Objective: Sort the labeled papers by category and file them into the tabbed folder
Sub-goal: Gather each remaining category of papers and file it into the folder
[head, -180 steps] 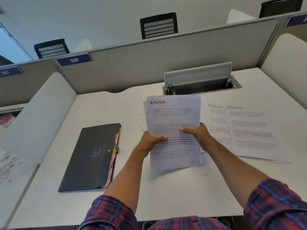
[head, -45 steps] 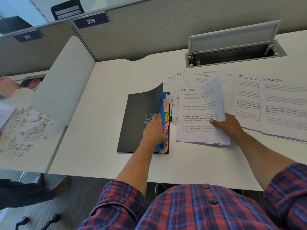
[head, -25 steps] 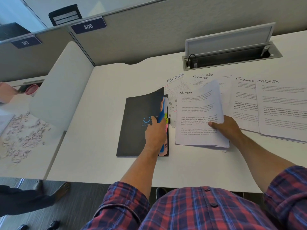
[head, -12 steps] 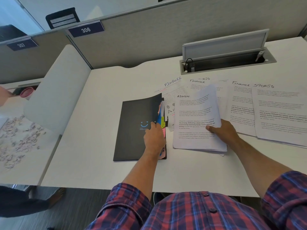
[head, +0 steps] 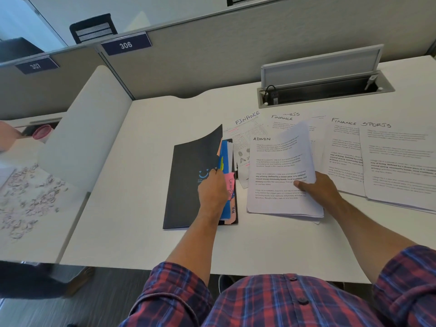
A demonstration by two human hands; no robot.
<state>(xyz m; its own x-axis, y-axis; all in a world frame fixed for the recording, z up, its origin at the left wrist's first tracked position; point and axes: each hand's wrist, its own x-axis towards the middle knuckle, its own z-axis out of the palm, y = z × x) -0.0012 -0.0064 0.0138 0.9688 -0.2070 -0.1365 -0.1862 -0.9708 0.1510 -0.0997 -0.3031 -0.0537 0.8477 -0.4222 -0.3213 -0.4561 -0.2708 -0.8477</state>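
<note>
At centre frame the left hand (head: 212, 190) pinches the tabbed folder's (head: 188, 182) lifted cover edge, long axis running up-frame. Just right, the right hand (head: 317, 188) grips the ADMIN papers (head: 278, 175), nearest the opening.

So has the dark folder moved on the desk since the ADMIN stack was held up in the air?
Yes. The dark folder has shifted right, toward the FINANCE sheet, which it now overlaps, and the left hand is lifting its cover.
</note>
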